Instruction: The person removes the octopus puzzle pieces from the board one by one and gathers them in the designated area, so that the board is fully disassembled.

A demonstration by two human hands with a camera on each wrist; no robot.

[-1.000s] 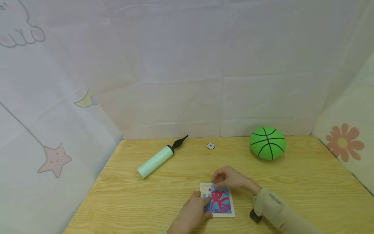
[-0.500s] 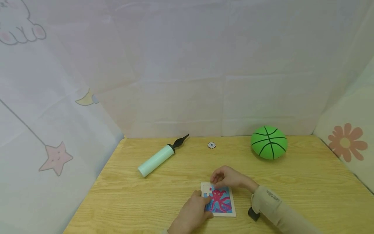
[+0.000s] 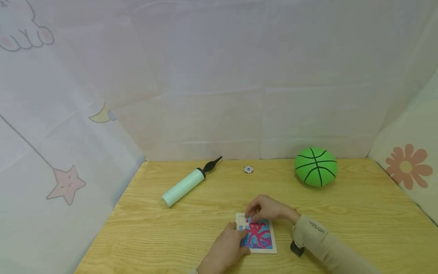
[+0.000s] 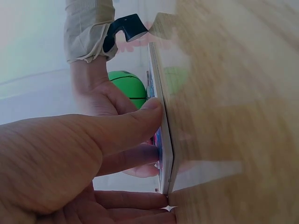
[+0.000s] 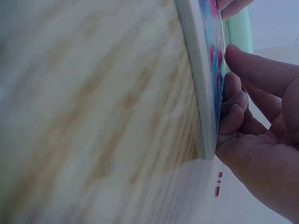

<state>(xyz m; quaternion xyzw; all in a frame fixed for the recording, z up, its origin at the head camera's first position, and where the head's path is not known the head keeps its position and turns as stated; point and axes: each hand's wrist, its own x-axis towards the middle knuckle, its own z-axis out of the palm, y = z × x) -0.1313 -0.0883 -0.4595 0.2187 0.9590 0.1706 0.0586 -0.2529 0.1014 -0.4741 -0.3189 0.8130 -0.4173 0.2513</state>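
Observation:
A small framed jigsaw puzzle (image 3: 263,236) with a pink octopus on blue lies flat on the wooden table; its upper left corner shows a pale gap. My left hand (image 3: 226,245) grips its lower left side, thumb on the near edge, a finger over the picture. In the left wrist view that thumb (image 4: 133,123) presses the frame's edge. At the top edge, my right hand (image 3: 266,208) pinches a small blue and red puzzle piece (image 3: 248,220) beside the gap. The right wrist view shows its thumb and fingertips at the picture, the piece mostly hidden.
A mint-green hand pump (image 3: 184,187) with a black nozzle lies back left. A poker chip (image 3: 248,169) lies near the back edge, and a green ball (image 3: 316,166) stands back right. A black device (image 3: 297,249) hangs under my right wrist. Cloth walls surround the table.
My right hand has shifted slightly left along the top of the puzzle, its fingertips now at the piece by the gap. My left hand keeps its hold, and the view has shifted slightly.

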